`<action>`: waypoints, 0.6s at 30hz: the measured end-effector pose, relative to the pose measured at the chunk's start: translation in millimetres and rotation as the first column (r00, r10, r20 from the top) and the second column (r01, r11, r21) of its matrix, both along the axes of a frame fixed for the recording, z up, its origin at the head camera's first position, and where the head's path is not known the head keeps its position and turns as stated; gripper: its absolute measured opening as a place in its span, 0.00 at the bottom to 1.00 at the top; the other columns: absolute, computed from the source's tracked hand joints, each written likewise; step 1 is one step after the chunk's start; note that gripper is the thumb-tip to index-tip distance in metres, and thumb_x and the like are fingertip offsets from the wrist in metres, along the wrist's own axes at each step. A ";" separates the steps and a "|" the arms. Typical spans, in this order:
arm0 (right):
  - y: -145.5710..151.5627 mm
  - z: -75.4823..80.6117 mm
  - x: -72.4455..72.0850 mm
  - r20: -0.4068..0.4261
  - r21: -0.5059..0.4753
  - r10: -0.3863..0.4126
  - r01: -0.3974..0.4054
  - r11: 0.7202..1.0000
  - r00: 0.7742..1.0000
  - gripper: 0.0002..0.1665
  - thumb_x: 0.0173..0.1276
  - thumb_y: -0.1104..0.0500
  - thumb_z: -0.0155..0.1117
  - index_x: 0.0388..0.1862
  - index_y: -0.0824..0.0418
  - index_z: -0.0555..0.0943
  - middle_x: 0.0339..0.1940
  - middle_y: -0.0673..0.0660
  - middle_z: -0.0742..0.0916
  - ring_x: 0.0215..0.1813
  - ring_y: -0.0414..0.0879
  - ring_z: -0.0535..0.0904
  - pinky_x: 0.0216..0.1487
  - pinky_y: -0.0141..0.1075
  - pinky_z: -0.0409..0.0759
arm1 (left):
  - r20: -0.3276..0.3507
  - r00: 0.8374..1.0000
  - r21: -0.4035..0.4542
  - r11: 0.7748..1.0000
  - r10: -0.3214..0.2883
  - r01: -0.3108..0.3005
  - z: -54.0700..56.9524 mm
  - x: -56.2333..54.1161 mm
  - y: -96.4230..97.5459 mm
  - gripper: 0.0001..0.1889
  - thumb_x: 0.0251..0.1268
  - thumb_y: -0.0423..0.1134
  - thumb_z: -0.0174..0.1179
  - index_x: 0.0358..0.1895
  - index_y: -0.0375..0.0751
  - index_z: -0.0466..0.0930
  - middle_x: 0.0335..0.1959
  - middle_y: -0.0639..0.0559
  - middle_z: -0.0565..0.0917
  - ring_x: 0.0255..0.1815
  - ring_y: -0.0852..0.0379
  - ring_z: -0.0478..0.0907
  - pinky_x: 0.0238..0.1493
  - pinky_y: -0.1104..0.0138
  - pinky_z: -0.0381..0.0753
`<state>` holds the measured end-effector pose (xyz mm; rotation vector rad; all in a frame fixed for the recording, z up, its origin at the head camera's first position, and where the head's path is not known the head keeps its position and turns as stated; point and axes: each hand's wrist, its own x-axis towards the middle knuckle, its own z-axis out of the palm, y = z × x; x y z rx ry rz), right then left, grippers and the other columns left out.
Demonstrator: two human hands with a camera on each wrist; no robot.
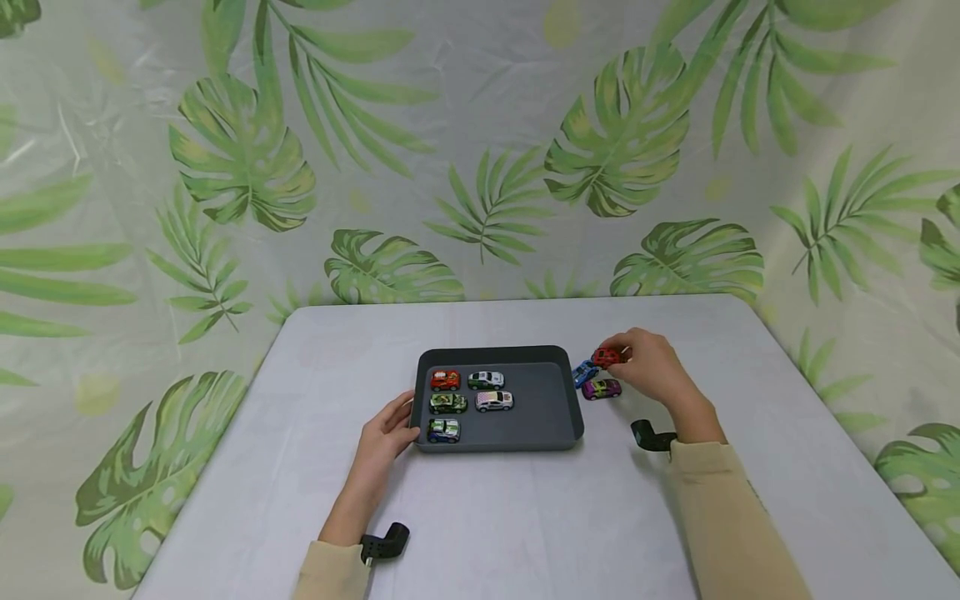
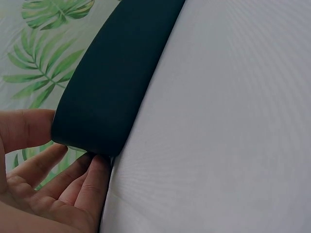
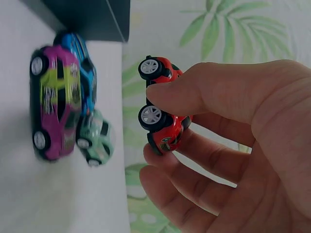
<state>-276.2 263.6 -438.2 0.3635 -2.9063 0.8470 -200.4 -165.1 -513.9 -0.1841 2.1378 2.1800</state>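
My right hand point(image 1: 654, 367) pinches a red toy car point(image 3: 167, 114) between thumb and fingers, its wheels facing the right wrist camera. Close by lie a purple and yellow toy car point(image 1: 602, 389), a blue toy car point(image 1: 585, 373) and a pale green toy car point(image 3: 97, 138), partly behind the purple one in the right wrist view. My left hand point(image 1: 382, 437) holds the dark grey tray point(image 1: 536, 408) at its front left corner, thumb and fingers against the wall. Several toy cars stand in the tray's left half, among them an orange-red one point(image 1: 446, 380) and a white one point(image 1: 494, 401).
The tray stands on a table with a white cloth point(image 1: 510, 525). A leaf-patterned curtain point(image 1: 480, 125) hangs behind and at both sides. Each wrist carries a small black camera, seen at the left wrist point(image 1: 386, 543) and right wrist point(image 1: 652, 436).
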 end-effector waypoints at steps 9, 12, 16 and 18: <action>-21.6 -1.8 1.9 0.030 0.005 0.045 -0.045 0.999 0.999 0.22 0.62 0.64 0.68 0.57 0.61 0.85 0.50 0.61 0.84 0.48 0.58 0.80 0.43 0.51 0.79 | 0.001 1.000 0.002 1.000 -0.009 0.009 -1.4 -1.0 -0.9 0.32 0.66 0.25 0.58 0.73 0.48 0.69 0.72 0.41 0.69 0.71 0.48 0.68 0.66 0.54 0.72; -27.8 -1.9 2.9 0.034 0.010 0.052 -0.052 0.999 0.998 0.22 0.61 0.64 0.68 0.56 0.59 0.86 0.48 0.59 0.84 0.45 0.56 0.80 0.42 0.49 0.79 | 0.001 1.000 0.000 1.000 -0.012 0.012 -0.9 -0.5 -1.0 0.32 0.66 0.25 0.58 0.73 0.48 0.69 0.72 0.41 0.69 0.71 0.48 0.68 0.66 0.54 0.71; -37.0 0.5 5.5 0.043 0.013 0.070 -0.071 0.997 0.997 0.22 0.61 0.65 0.68 0.56 0.59 0.86 0.45 0.57 0.84 0.43 0.53 0.79 0.41 0.47 0.79 | -0.001 1.000 0.005 1.000 -0.010 0.010 -0.1 0.0 -1.0 0.32 0.66 0.25 0.58 0.73 0.48 0.70 0.72 0.41 0.70 0.71 0.47 0.68 0.67 0.54 0.71; -42.4 2.0 6.8 0.048 0.011 0.081 -0.081 0.997 0.996 0.22 0.62 0.65 0.68 0.56 0.58 0.86 0.45 0.57 0.84 0.42 0.52 0.79 0.40 0.47 0.78 | -0.001 1.000 0.006 1.000 -0.010 0.010 0.0 -0.2 -1.0 0.32 0.66 0.26 0.58 0.73 0.48 0.70 0.72 0.41 0.70 0.72 0.48 0.68 0.67 0.54 0.71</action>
